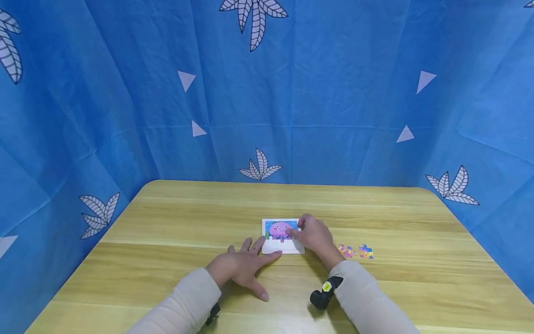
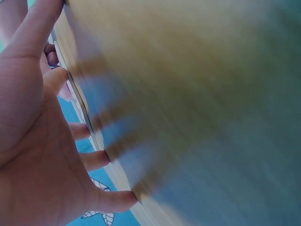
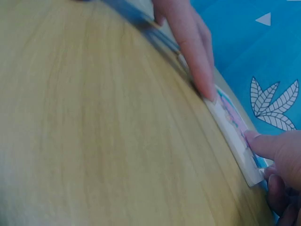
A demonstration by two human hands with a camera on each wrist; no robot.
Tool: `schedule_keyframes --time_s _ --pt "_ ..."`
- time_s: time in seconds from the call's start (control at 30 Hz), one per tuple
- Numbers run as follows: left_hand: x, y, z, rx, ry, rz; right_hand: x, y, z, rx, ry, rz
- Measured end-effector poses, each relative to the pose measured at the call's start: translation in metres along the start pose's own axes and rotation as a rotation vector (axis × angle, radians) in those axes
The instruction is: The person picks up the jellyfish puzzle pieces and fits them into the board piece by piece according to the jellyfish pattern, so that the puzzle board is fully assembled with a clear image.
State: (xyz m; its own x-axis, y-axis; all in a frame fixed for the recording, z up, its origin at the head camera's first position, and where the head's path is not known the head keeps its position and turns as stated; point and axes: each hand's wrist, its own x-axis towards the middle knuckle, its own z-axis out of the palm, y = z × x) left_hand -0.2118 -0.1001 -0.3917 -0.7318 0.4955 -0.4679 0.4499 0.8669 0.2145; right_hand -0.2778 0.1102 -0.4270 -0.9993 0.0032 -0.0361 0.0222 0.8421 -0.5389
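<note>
A white-framed jigsaw puzzle board (image 1: 283, 247) lies flat on the table, with a pink octopus on blue in its upper part and a plain white lower part. My left hand (image 1: 246, 265) is spread on the table at its lower left, palm down, with fingertips touching the board's edge. My right hand (image 1: 314, 235) holds the board's right side: the thumb (image 3: 263, 143) presses on the picture and the other fingers curl by the right edge. Whether a piece lies under them is hidden. Loose puzzle pieces (image 1: 347, 251) rest right of the right wrist.
Another yellow-and-blue puzzle piece (image 1: 366, 251) lies slightly farther right. The wooden table (image 1: 167, 218) has rounded back corners, and a blue patterned curtain (image 1: 333, 93) hangs behind it. A black wrist device (image 1: 323, 297) sits by the right sleeve.
</note>
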Motion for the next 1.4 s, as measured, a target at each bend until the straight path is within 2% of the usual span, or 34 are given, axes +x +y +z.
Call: schedule_keyframes --time_s 0.3,0.5,0.7,1.2,1.4 --pt "0.001 -0.001 0.002 0.009 0.001 -0.006 0.000 0.000 0.003 0.001 0.015 -0.024" --pt "0.001 -0.002 0.004 0.005 0.002 -0.013 0.000 0.008 -0.001 0.105 0.014 -0.104" --pt "0.000 -0.002 0.004 0.007 0.006 -0.012 0.002 0.022 -0.017 0.206 -0.007 -0.138" --pt "-0.001 -0.001 0.003 -0.007 0.018 -0.003 -0.010 0.055 -0.054 0.119 -0.143 -0.229" --pt "-0.001 -0.001 0.002 -0.012 0.019 -0.004 -0.018 0.067 -0.065 0.123 -0.250 -0.266"
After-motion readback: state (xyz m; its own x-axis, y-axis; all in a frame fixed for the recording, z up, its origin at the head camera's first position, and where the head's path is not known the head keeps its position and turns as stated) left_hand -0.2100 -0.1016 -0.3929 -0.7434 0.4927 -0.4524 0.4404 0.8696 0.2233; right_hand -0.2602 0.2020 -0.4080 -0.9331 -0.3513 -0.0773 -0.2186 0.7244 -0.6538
